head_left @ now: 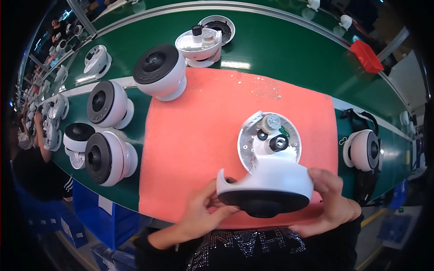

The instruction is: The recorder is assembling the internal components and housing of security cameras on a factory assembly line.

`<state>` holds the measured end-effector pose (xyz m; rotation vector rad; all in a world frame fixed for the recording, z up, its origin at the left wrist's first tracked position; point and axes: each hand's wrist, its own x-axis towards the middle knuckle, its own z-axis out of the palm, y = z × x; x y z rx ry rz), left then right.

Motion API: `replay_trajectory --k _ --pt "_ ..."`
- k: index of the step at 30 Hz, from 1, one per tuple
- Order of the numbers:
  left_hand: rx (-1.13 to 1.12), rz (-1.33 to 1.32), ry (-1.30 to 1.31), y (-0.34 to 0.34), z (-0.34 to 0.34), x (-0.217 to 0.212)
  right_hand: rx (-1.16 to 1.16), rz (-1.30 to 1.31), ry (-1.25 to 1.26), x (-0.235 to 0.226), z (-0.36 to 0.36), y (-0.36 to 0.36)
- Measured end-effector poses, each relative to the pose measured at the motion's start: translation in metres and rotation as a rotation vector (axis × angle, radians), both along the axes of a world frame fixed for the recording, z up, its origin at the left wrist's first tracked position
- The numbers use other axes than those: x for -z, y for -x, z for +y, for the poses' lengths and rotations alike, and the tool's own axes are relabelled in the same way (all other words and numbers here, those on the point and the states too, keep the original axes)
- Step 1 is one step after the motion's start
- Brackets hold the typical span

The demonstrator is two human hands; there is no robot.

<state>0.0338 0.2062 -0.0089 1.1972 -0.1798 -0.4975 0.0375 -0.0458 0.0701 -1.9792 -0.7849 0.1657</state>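
Observation:
Between my two hands is a white rounded housing cover with a black round face (282, 180), its black side tilted down toward me. My left hand (205, 212) grips its left end, with the thumb below the black rim. Around its right end curl the fingers of my right hand (329, 196). Just beyond the cover, an open white housing (244, 147) lies on the pink mat (190, 149). Inside it I see a silver round motor (271, 123), a black round part (278, 142) and a bit of green circuit board (284, 131). The cover overlaps its near edge; I cannot tell whether they touch.
Several small metal screws (266, 88) lie on the mat's far part. Closed white-and-black units (156, 67) stand to the left, another (361, 150) at right by a black strap. Open housings (199, 45) sit on the green conveyor, a red bin (366, 56) beyond. People work at far left.

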Motion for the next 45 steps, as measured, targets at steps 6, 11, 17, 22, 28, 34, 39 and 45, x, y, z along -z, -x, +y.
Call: replay_trajectory --k 6,11,17,22,28,34,39,45 --pt "0.155 -0.665 -0.506 -0.048 -0.011 -0.037 0.124 0.195 0.127 -0.008 -0.027 -0.017" --pt "0.212 -0.590 -0.738 -0.080 -0.021 -0.056 0.272 0.329 0.093 -0.013 -0.021 -0.067" --pt "0.279 -0.492 -0.848 -0.093 -0.031 -0.049 0.110 0.373 0.186 0.003 -0.025 -0.119" --pt "0.185 -0.459 -0.689 -0.085 -0.032 -0.047 0.032 0.291 0.153 0.004 -0.023 -0.119" --pt "0.165 -0.475 -0.885 -0.094 -0.027 -0.043 0.217 0.180 0.341 0.012 -0.017 -0.122" --pt "0.216 -0.519 -0.922 -0.102 -0.026 -0.042 0.162 0.164 0.405 0.024 -0.024 -0.124" --pt "0.149 -0.589 -0.916 -0.094 -0.021 -0.049 0.256 0.419 0.109 0.026 -0.038 -0.114" --pt "0.327 -0.885 -0.735 -0.050 -0.020 -0.016 0.152 0.248 -0.120 0.027 -0.043 -0.104"
